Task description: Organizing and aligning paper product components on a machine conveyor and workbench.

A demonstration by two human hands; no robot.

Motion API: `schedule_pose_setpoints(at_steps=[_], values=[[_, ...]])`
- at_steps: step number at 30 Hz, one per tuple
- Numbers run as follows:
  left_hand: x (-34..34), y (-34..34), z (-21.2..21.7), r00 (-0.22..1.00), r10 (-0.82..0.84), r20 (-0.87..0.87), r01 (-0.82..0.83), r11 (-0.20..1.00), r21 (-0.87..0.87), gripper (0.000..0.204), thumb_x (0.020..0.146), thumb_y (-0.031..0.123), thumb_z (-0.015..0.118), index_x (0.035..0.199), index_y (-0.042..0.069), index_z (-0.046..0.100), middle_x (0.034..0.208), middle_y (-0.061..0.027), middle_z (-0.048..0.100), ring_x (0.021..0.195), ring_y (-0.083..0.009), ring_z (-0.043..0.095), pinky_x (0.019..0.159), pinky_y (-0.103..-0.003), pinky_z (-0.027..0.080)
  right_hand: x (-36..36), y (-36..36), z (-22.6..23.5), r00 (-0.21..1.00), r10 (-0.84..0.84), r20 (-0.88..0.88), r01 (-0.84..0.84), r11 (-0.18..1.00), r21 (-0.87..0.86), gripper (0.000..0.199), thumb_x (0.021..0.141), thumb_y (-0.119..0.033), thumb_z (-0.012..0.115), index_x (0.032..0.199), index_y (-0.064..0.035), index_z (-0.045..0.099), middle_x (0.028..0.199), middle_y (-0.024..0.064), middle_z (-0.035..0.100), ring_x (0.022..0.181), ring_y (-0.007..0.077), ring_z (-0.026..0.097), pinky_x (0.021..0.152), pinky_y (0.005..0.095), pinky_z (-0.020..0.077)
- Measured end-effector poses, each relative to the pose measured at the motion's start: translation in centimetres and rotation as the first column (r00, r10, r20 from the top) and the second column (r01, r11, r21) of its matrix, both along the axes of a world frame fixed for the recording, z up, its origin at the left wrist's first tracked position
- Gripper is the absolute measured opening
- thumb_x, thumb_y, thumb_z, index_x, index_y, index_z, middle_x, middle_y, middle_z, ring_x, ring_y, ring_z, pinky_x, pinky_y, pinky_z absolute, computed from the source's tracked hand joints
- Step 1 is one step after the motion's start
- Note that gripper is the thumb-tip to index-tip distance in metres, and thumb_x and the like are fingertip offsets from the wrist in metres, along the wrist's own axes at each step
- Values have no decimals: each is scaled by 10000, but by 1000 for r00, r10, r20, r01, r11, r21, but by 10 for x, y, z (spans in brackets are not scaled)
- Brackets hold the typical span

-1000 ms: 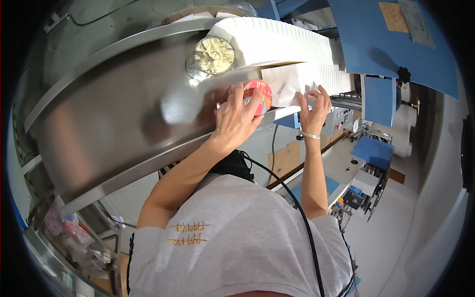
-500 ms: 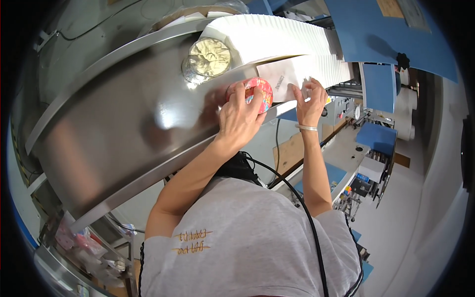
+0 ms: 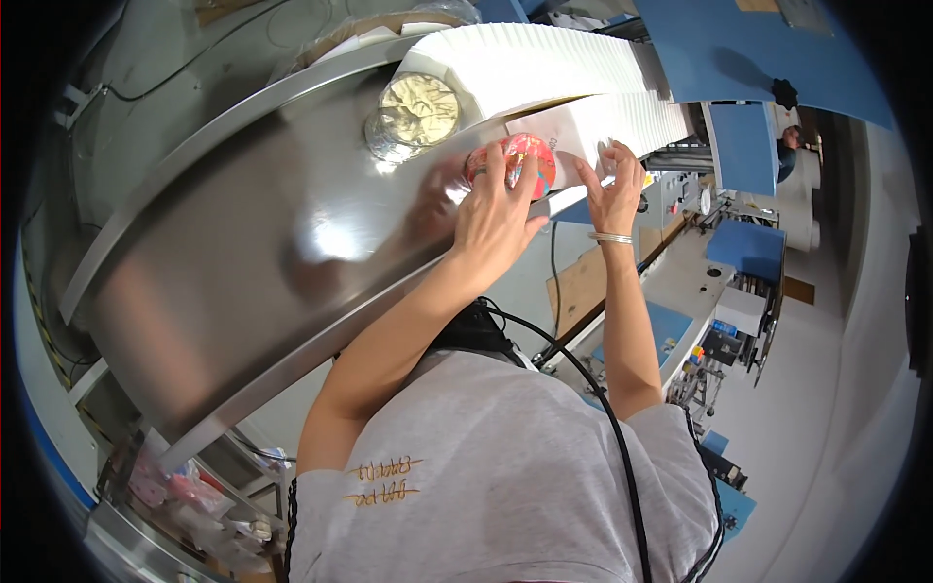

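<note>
My left hand (image 3: 494,222) reaches over a round red patterned pack (image 3: 540,155). Its fingers are spread across the top, and the thumb stands apart from the rim. To the right, my right hand (image 3: 614,194) is open beside a pale printed card (image 3: 556,124), thumb and fingers apart. I cannot tell whether its fingertips touch the card. The red pack overlaps the card's near left corner. Behind them runs a long row of white, closely ribbed pieces (image 3: 544,63). Left of that row, a round gold foil-topped pack in clear wrap (image 3: 418,109) stands on the steel table (image 3: 219,282).
Raised metal edges (image 3: 262,87) border the steel table. Plastic bags (image 3: 199,491) lie below its left end. A black cable (image 3: 607,408) hangs across my shirt. At the right are blue panels (image 3: 743,151), a workbench with equipment (image 3: 671,282) and, farther off, a person (image 3: 790,141).
My left hand and the red pack have moved right and away from me, over the card. The left thumb has come away from the pack. My right hand has shifted slightly.
</note>
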State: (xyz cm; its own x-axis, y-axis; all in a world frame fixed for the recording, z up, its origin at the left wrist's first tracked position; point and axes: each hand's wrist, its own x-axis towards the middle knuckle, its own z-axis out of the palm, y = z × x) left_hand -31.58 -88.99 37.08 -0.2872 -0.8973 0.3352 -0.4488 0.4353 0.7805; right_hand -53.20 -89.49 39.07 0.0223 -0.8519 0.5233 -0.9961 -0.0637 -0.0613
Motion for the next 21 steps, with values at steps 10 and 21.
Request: schedule_pose_setpoints(at_steps=[10, 21], values=[[89, -29, 21, 913, 374, 163, -365, 928, -80, 731, 685, 242, 782, 1286, 37, 420, 1237, -212, 423, 1050, -362, 447, 851, -456, 365, 24, 8, 11, 998, -59, -8, 59, 998, 22, 551, 665, -342, 818, 1022, -28, 539, 1144, 199, 567, 1073, 346, 507, 926, 452, 364], [100, -63, -2, 959, 212, 186, -200, 977, -77, 925, 624, 315, 832, 1328, -14, 330, 1183, -191, 485, 1068, -345, 482, 856, -451, 396, 138, -42, 16, 923, 213, 321, -213, 976, -37, 457, 687, -240, 788, 1020, -26, 561, 1042, 120, 593, 953, 310, 534, 836, 398, 423]])
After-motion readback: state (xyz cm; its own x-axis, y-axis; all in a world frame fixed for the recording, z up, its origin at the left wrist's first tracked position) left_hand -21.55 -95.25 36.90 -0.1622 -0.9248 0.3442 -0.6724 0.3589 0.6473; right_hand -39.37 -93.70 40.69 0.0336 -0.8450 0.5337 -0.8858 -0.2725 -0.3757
